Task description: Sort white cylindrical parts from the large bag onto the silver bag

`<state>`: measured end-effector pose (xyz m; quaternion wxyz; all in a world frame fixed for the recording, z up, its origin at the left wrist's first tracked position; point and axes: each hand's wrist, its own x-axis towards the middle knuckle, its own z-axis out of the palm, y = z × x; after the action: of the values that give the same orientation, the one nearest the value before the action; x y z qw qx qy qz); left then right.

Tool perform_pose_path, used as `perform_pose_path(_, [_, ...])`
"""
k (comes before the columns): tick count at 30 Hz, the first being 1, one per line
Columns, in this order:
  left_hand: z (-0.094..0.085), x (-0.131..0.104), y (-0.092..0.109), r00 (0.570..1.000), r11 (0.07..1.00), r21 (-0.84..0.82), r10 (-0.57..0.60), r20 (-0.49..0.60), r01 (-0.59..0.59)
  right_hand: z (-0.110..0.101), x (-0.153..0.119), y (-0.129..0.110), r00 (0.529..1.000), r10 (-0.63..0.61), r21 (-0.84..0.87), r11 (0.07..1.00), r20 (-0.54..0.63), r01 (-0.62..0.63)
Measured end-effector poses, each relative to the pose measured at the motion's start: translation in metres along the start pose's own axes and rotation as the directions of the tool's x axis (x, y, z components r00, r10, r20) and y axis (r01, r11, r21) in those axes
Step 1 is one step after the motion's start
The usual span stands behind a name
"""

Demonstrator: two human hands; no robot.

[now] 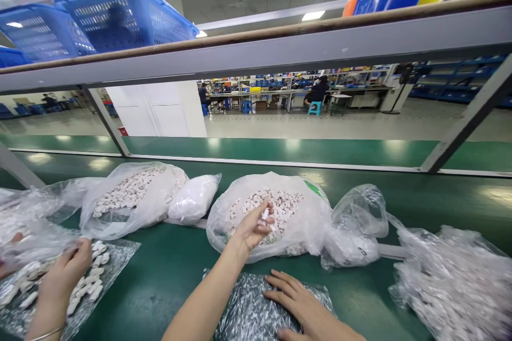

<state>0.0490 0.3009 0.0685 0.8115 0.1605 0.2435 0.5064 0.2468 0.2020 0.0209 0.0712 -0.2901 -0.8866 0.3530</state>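
My left hand (253, 228) is above the mouth of a large clear plastic bag (312, 224) full of small white parts (286, 206). Its fingers curl around at least one small white piece (264, 215), whose exact kind I cannot make out. On the green work surface in front of me lies a crinkled, see-through plastic sheet or bag (248, 306). My right hand (298, 301) rests flat on it, fingers spread and holding nothing.
To the left, a co-worker's hand (66, 272) holds plastic over white parts. Another filled bag (136, 197), a smaller white-filled bag (194, 198) and a heap of plastic bags (456, 277) surround me. Overhead, a shelf beam (256, 53) carries blue baskets (128, 13).
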Motion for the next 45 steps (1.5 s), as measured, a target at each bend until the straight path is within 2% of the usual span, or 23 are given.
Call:
perform_pose_path(3, [0.002, -0.048, -0.019, 0.998, 1.0, 0.0, -0.03, 0.053, 0.03, 0.001, 0.0, 0.005, 0.976, -0.038, 0.042, 0.998, -0.216, 0.048])
perform_pose_path(5, [-0.003, -0.078, -0.033, 0.998, 1.0, 0.019, -0.023, 0.062, 0.022, -0.002, 0.0, 0.0, 0.92, -0.029, 0.062, 0.996, -0.391, 0.057])
perform_pose_path(7, [-0.012, -0.103, -0.047, 0.999, 0.999, 0.04, 0.012, 0.036, -0.014, -0.005, -0.001, -0.014, 0.865, 0.0, 0.083, 0.995, -0.501, 0.048])
perform_pose_path(9, [-0.021, -0.123, -0.061, 0.998, 0.998, 0.041, 0.054, -0.012, -0.053, -0.005, -0.002, -0.032, 0.846, 0.029, 0.103, 0.994, -0.533, 0.031])
perform_pose_path(14, [-0.034, -0.152, -0.096, 0.98, 0.991, 0.064, 0.129, -0.151, -0.121, 0.016, -0.002, -0.071, 0.903, 0.078, 0.108, 0.993, -0.422, -0.035])
perform_pose_path(17, [-0.035, -0.161, -0.113, 0.959, 0.976, 0.147, 0.192, -0.207, -0.164, 0.031, 0.001, -0.082, 0.912, 0.128, 0.089, 0.991, -0.391, -0.101])
perform_pose_path(20, [-0.036, -0.162, -0.121, 0.943, 0.961, 0.17, 0.252, -0.215, -0.218, 0.035, 0.004, -0.089, 0.918, 0.111, 0.153, 0.987, -0.38, -0.056])
perform_pose_path(23, [-0.043, -0.159, -0.119, 0.94, 0.963, 0.116, 0.262, -0.218, -0.242, 0.026, 0.004, -0.089, 0.924, 0.118, 0.363, 0.931, -0.363, 0.024])
perform_pose_path(25, [-0.05, -0.157, -0.114, 0.944, 0.968, 0.069, 0.252, -0.211, -0.243, 0.019, 0.002, -0.08, 0.92, 0.171, 0.48, 0.877, -0.352, 0.021])
perform_pose_path(27, [-0.057, -0.158, -0.108, 0.951, 0.971, 0.015, 0.237, -0.198, -0.239, 0.015, 0.0, -0.066, 0.923, 0.214, 0.513, 0.858, -0.319, -0.021])
perform_pose_path(32, [-0.067, -0.162, -0.098, 0.96, 0.965, -0.107, 0.217, -0.175, -0.238, 0.024, -0.002, -0.025, 0.938, 0.19, 0.333, 0.939, -0.289, -0.088])
perform_pose_path(36, [-0.067, -0.162, -0.099, 0.965, 0.963, -0.146, 0.204, -0.165, -0.229, 0.033, 0.0, -0.012, 0.954, 0.147, 0.202, 0.975, -0.262, -0.094])
perform_pose_path(39, [-0.065, -0.162, -0.102, 0.967, 0.963, -0.151, 0.199, -0.157, -0.222, 0.034, -0.001, -0.016, 0.944, 0.147, 0.127, 0.985, -0.297, -0.114])
perform_pose_path(42, [-0.063, -0.162, -0.105, 0.965, 0.961, -0.147, 0.214, -0.151, -0.236, 0.033, -0.003, -0.029, 0.933, 0.12, 0.066, 0.992, -0.34, -0.103])
perform_pose_path(45, [-0.061, -0.162, -0.109, 0.956, 0.957, -0.112, 0.248, -0.157, -0.267, 0.037, -0.006, -0.047, 0.97, 0.107, 0.137, 0.988, -0.221, -0.077])
